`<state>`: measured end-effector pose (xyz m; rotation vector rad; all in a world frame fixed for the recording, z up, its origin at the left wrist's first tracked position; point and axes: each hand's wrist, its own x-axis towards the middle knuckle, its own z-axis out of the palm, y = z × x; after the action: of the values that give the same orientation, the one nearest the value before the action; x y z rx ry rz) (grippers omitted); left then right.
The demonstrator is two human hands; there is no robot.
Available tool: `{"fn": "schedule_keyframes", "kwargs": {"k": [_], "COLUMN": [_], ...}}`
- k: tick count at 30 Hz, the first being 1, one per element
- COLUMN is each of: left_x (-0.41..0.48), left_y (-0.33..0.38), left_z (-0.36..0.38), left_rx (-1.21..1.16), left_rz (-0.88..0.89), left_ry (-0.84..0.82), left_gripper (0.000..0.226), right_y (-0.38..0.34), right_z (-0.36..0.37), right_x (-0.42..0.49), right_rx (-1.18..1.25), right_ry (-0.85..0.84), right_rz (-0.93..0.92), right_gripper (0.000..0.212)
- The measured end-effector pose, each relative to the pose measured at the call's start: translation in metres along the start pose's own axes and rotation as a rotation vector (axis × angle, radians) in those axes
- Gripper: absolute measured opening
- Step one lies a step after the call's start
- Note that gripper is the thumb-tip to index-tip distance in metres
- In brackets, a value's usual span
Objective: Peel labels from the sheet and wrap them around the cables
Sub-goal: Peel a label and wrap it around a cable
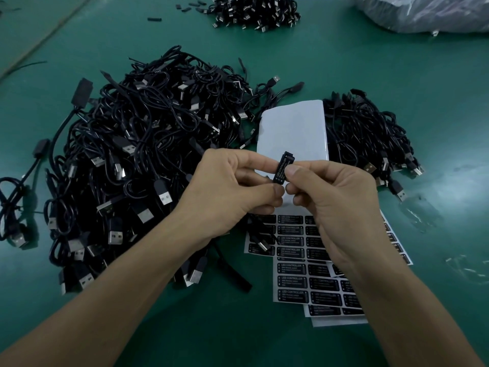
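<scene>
Label (pixel 281 169): going onto one cable (pixel 286 154), held over the sheet (pixel 291 260); your left hand (pixel 232 186) and right hand (pixel 333 202) each pinch it in a fingertip grip. Sheet: far rows stripped, near rows full. Left pile (pixel 148 144): large, likely unlabelled.

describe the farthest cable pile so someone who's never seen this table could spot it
The green table holds a big pile at left and a small pile at right. The far pile lies beyond them at the top of view, left of a plastic bag. Only it has loose black bits beside it and no label sheets nearby.
</scene>
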<state>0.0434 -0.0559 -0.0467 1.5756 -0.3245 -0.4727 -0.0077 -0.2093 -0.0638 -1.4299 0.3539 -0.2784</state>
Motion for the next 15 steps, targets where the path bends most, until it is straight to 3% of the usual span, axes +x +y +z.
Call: {"fn": "schedule_keyframes", "kwargs": {"k": [15], "left_x": [-0.0002], "left_y": [-0.0001], "left_z": [-0.0002], "left_rx": [-0.014], "left_rz": [0.006], "left_ry": [-0.011], "left_gripper": [0.023], "right_y": [-0.0022], "right_z": [0.0050], "right_x": [-0.0026], "right_rx": [-0.030], "right_ry": [0.050], "right_rz": [-0.036], "right_gripper": [0.012]}}
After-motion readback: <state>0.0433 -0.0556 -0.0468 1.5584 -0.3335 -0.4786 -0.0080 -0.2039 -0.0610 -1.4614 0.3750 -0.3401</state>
